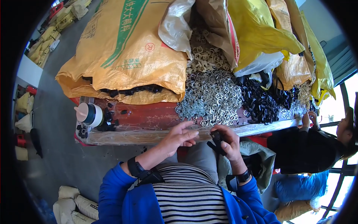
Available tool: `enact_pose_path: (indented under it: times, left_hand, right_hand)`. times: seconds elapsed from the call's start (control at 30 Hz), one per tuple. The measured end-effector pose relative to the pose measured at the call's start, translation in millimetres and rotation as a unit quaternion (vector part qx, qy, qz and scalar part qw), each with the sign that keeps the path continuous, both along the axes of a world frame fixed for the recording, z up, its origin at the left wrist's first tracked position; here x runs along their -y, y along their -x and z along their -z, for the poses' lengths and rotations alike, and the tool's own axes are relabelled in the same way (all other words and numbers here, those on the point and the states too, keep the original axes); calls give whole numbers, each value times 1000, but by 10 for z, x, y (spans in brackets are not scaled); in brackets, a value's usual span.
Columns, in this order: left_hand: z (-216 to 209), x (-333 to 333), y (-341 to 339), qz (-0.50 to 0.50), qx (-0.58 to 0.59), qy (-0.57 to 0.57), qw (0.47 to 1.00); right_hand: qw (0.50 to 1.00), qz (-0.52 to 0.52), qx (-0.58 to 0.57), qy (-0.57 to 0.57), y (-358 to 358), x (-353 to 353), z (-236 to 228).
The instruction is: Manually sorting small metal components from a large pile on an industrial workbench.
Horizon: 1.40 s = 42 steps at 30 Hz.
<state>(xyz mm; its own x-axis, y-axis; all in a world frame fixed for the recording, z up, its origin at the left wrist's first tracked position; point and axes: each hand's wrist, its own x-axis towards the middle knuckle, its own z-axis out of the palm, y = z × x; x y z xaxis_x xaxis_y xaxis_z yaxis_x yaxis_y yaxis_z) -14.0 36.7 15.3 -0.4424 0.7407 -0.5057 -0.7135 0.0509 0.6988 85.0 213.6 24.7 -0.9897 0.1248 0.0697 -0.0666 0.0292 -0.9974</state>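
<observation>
My right hand (232, 145) is closed around small black plastic parts (216, 141), held in front of the table's near edge. Their exact kind is too small to make out. To its left, my left hand (178, 139) is held with fingers apart and no object visible in it. Just beyond both hands, a heap of small silvery metal clips (220, 98) covers the table. Bluish clear bits (189, 108) lie along that heap's left side, and a pile of black plastic pieces (260, 100) is on its right.
A large orange woven sack (134, 56) lies on the red table (145, 115), black parts showing at its mouth. A lidded cup (89, 114) stands at the left corner. Beige clips (209, 56) spill farther back. Another person (317, 149) works at the right end.
</observation>
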Motion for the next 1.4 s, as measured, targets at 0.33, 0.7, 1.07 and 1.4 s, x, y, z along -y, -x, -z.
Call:
enact_pose_path:
  times: [0.33, 0.7, 1.07, 1.4]
  left_hand:
    - [-81, -9, -87, -54, -17, -32, 998]
    - [-214, 146, -45, -115, -88, -82, 986]
    - [174, 669, 995, -194, -628, 310, 687]
    - [237, 423, 1276, -13, -658, 430, 618]
  right_hand:
    - [995, 53, -36, 80, -257, 24, -49]
    - [989, 63, 124, -60, -686, -334, -23]
    - [839, 252, 98, -472, -1104, -866, 348]
    - [887, 113, -15, -447, -136, -373, 109]
